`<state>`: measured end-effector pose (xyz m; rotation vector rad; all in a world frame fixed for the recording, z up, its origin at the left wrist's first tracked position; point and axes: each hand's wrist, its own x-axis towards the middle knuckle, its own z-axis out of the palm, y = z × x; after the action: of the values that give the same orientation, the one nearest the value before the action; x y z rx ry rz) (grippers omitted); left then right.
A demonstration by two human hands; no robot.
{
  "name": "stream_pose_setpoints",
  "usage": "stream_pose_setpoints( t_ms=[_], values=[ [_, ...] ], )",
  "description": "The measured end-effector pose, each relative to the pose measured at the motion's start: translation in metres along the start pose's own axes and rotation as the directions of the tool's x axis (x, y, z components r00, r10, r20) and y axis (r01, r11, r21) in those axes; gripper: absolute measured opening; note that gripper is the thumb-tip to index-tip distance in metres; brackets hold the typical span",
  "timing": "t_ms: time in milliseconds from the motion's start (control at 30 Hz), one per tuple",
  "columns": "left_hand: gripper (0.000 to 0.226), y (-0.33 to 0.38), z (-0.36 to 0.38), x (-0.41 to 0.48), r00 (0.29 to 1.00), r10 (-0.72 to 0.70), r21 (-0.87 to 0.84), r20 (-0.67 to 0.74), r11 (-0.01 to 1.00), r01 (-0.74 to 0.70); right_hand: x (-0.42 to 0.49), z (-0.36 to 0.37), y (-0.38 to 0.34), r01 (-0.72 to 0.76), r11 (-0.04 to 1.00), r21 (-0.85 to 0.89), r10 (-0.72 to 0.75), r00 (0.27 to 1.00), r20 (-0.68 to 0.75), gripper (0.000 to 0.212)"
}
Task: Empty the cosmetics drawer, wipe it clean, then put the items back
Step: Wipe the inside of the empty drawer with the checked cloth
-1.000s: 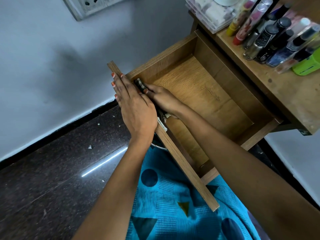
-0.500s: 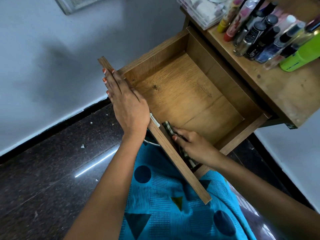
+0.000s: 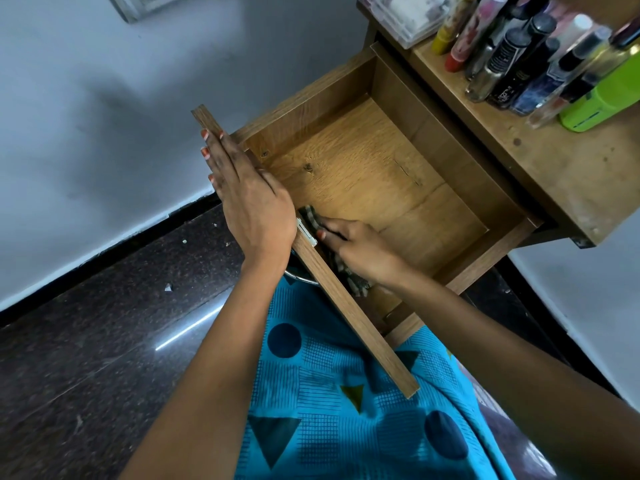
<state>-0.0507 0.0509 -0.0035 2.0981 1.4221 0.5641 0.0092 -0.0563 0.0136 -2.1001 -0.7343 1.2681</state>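
The drawer (image 3: 363,168) is sitting pulled out in the middle of the frame. The left hand (image 3: 252,202) is lying flat along the top edge of the drawer's front panel, fingers straight and close together. The right hand (image 3: 360,251) is reaching inside, its flattened fingers pressing a checked cloth (image 3: 308,216) against the inner face of that panel. Bottles (image 3: 509,64) are standing crowded on the tabletop (image 3: 554,174) at the upper right, beside a green container (image 3: 602,102).
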Motion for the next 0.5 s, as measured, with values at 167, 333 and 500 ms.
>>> stream_pose_setpoints(
  t_ms=[167, 333, 500],
  values=[
    [0.054, -0.001, 0.0, 0.001, 1.0, -0.001, 0.003, -0.002, 1.0, 0.001, -0.036, -0.009, 0.019, -0.031, 0.988, -0.152, 0.046, 0.995, 0.091, 0.028],
    [0.054, -0.001, -0.001, -0.001, 1.0, 0.002, -0.007, -0.001, 1.0, -0.002, -0.04, -0.013, 0.024, -0.092, 0.937, -0.338, 0.148, 0.978, 0.145, 0.028],
    [0.055, 0.0, -0.003, 0.0, 1.0, 0.003, -0.002, 0.003, 1.0, -0.003, -0.03, -0.026, 0.006, -0.092, 0.813, -0.575, 0.295, 0.917, 0.27, 0.017]
  ],
)
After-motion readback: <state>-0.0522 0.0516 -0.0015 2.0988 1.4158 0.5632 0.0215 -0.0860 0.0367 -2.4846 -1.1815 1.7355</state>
